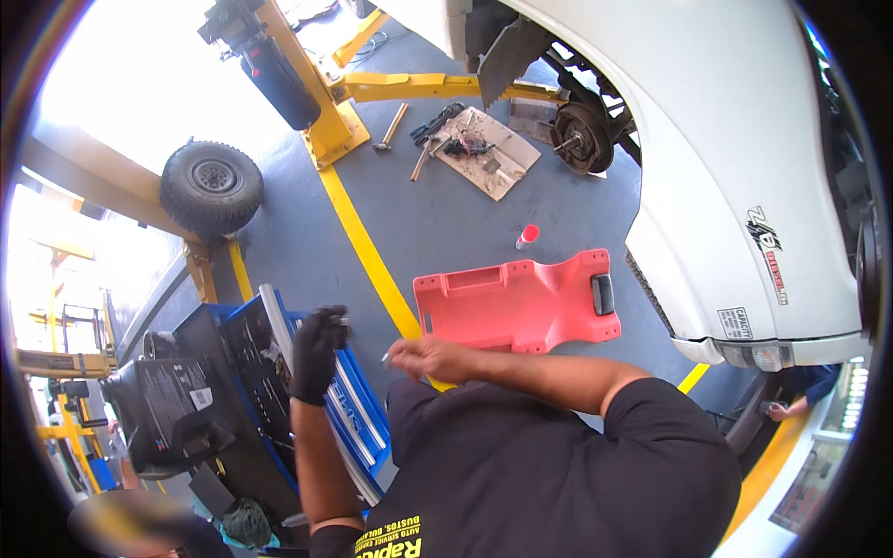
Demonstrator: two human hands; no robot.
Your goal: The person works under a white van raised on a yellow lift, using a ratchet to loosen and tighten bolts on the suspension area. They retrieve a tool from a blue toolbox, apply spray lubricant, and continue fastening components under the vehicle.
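Observation:
My left hand (319, 352), in a black glove, is raised beside the blue tool chest (365, 420). Its fingers are curled closed; whatever they hold, if anything, is too small to make out. To its right my bare right hand (430, 361) is closed around a small shiny metal piece (385, 359) whose tip sticks out toward the glove. The two hands are apart. Left of the glove, a dark tray of tools (253, 358) lies in the top of the chest. Just beyond my right hand is a red creeper (484, 312) on the floor.
A white vehicle (726, 186) with a bare wheel hub (580, 139) stands at right. Ahead are a yellow lift post (330, 130), a hammer (392, 126), cardboard (507, 167) with parts, a red-capped can (527, 237) and a tire (212, 186). Another person's hand (791, 409) shows at right.

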